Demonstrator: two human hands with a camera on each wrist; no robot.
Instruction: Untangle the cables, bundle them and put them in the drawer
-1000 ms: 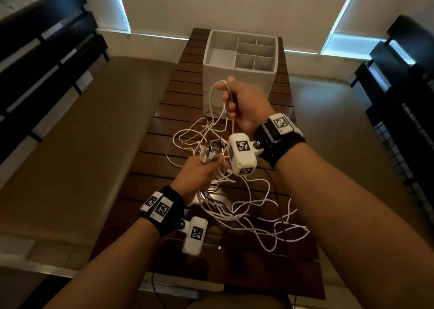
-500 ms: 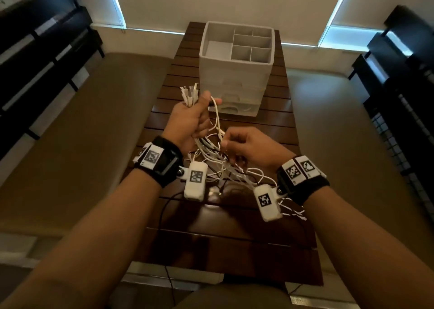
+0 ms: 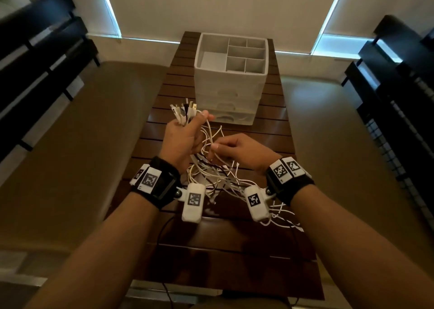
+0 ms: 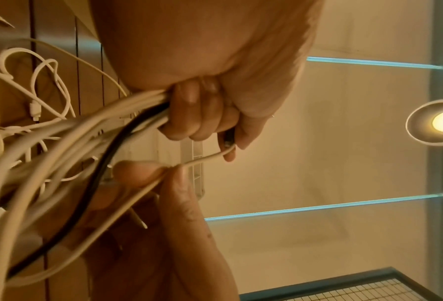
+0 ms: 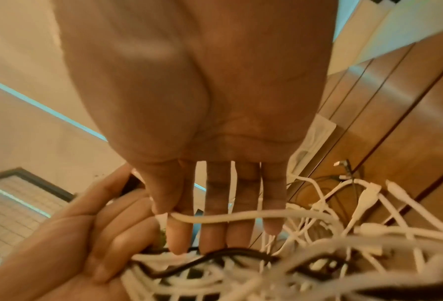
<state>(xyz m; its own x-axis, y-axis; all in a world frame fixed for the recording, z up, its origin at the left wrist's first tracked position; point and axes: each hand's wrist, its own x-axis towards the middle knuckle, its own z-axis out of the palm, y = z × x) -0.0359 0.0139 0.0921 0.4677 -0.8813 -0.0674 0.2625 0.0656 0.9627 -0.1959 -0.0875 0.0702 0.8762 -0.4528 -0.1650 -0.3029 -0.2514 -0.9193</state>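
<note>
Held up over the wooden table [image 3: 272, 142], my left hand [image 3: 187, 130] grips a bunch of white cables and one black one, its fingers [image 4: 189, 116] curled round them. Their plug ends [image 3: 184, 110] stick up above the fist. Beneath it the cable tangle [image 3: 218, 179] hangs down and spreads over the table. Just to the right, my right hand [image 3: 218, 147] pinches one white strand [image 5: 228, 219] between thumb and index finger, the other fingers fairly straight. Behind the hands stands the white drawer unit [image 3: 231, 90], its drawers closed.
The unit's top is an open tray split into compartments [image 3: 244, 50]. Padded benches run along the left [image 3: 70, 132] and the right [image 3: 340, 132] of the narrow table. A thin black wire [image 3: 164, 236] trails off the front edge.
My left hand has lifted the gathered plug ends up from the table. My right hand has come down from above the tangle and now pinches a strand beside the left hand.
</note>
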